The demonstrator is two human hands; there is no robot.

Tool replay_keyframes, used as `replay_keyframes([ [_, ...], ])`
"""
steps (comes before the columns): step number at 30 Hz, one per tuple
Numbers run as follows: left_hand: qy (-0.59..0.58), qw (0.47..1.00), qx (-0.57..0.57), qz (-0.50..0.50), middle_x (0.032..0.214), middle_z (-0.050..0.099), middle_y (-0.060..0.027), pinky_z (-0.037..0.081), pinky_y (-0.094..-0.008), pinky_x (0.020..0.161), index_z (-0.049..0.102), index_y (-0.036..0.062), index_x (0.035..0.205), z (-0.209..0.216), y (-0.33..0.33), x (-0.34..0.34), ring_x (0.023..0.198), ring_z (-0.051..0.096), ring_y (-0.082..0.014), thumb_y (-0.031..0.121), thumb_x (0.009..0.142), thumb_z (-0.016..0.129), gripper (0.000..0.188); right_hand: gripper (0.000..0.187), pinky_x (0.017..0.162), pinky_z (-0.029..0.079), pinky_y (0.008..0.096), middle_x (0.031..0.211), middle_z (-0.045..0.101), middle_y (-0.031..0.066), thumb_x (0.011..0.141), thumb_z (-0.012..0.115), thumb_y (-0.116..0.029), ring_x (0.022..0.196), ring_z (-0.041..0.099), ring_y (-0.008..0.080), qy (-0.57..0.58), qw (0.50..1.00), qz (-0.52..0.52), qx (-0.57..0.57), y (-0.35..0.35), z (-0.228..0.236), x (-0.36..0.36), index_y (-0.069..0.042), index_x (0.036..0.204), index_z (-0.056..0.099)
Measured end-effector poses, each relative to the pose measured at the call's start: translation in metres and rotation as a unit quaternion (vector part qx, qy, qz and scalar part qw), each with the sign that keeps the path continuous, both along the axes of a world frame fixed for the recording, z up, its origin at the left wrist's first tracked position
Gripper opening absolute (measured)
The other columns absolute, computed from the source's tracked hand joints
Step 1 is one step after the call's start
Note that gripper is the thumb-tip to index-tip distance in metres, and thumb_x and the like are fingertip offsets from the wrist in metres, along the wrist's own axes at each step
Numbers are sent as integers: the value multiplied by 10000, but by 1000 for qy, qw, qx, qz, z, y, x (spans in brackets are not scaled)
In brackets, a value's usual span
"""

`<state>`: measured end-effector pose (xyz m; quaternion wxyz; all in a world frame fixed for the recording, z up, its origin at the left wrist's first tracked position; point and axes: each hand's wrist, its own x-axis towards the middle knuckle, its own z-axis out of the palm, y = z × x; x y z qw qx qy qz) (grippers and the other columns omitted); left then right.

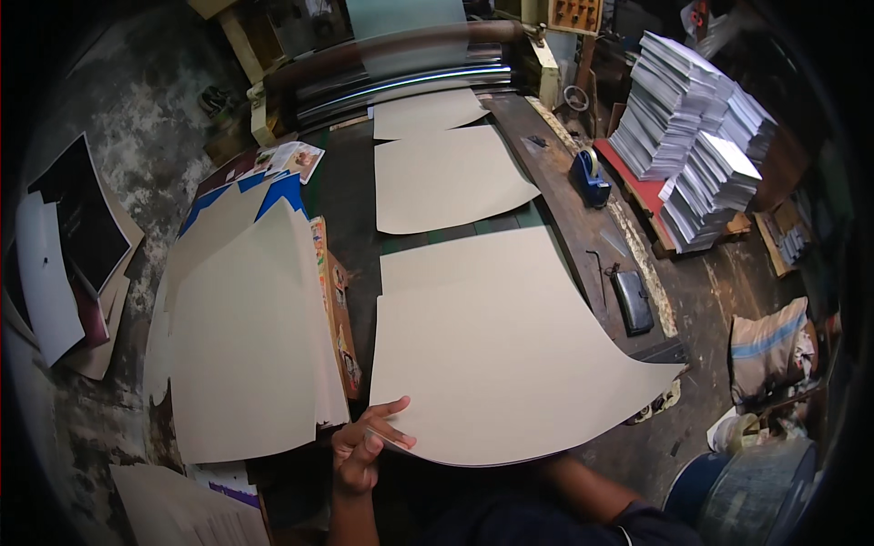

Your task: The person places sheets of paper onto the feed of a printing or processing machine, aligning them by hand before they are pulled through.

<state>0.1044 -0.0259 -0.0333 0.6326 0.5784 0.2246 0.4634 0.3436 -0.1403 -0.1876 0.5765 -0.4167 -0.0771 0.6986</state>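
Head view, and we go straight to the left hand [364, 446], low and just left of centre: its fingers pinch the near left corner of the front sheet [510, 337], a broad pale beige board that fills the middle and lower middle of the frame. We see its near edge bowing toward us, and its right corner flaring out to a point. Over at lower right of centre, the right forearm [592, 491] runs in under that edge; the right hand is hidden there, so we cannot tell whether it grips or lies spread.

Just left of the front sheet, we have a tall stack of beige boards [246, 355], with blue sheets [285, 194] poking out at its far end. Up the middle, we follow a second sheet [451, 177], well curved along its near edge, then a third sheet [423, 114] reaching the shiny rollers [419, 86] at top centre. A pale translucent panel [410, 36] rises over them.

Right of centre, on the table [544, 173], we spot a blue tape dispenser [592, 185] and, nearer us, a dark case [633, 302]. Upper right, white paper stacks [665, 109] lean at an angle; below them sits a striped sack [769, 355], and in the lower right corner a blue drum [751, 496]. Far left, dark sheets [89, 214] slump near the mottled floor.
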Motion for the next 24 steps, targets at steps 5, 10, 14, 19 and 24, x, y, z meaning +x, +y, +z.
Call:
replay_keyframes([
  [5, 12, 1000, -6, 16, 769, 709, -146, 326, -528, 1065, 719, -44, 793, -1, 3, 1, 1139, 562, -415, 260, 888, 553, 359, 275, 740, 557, 378, 944, 655, 195, 923, 568, -169, 776, 640, 244, 6, 999, -50, -13, 32, -4, 17, 64, 1069, 571],
  [10, -14, 999, 3, 34, 747, 701, -148, 324, -541, 1069, 717, -40, 776, -4, 8, 6, 1082, 586, -394, 259, 891, 550, 361, 276, 742, 560, 380, 953, 654, 195, 915, 583, -171, 792, 638, 243, 6, 996, -89, -13, 54, -10, 31, 64, 1058, 574],
  [14, -38, 998, 17, 43, 734, 686, -160, 308, -558, 1087, 700, -24, 754, -8, 17, 9, 1040, 596, -386, 270, 912, 538, 371, 277, 744, 562, 382, 960, 653, 195, 908, 594, -173, 805, 637, 242, 2, 993, -115, -9, 70, -18, 39, 64, 1049, 577],
  [19, -43, 997, 32, 49, 746, 677, -175, 291, -564, 1099, 686, -21, 760, -14, 29, 14, 1069, 581, -405, 272, 929, 521, 376, 279, 747, 564, 384, 968, 652, 195, 899, 608, -176, 821, 635, 241, -4, 990, -142, -5, 90, -34, 42, 64, 1038, 580],
  [24, -64, 996, 15, 67, 751, 693, -172, 313, -544, 1088, 702, -35, 761, -23, 40, 22, 1072, 592, -388, 235, 896, 532, 346, 281, 749, 567, 386, 977, 650, 195, 890, 622, -178, 837, 633, 239, -22, 987, -160, -4, 108, -52, 36, 65, 1027, 583],
])
